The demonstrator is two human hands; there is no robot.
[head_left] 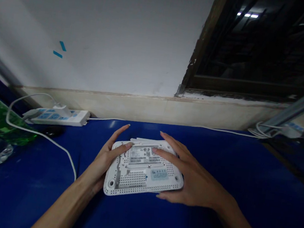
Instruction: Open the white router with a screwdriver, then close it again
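Blue table (27, 195) fills the bottom. Our left hand (103, 156) and right hand (194, 177) grip a white router (136, 180) with spread fingers (172, 142).

From where I'm watching, a white wall (95, 30) fills twelve o'clock above a cream ledge (141, 107). At one o'clock, a dark window (258, 45) in a worn wooden frame (201, 39) shows strip lights (247, 15). A blue surface (36, 188) spans six o'clock.
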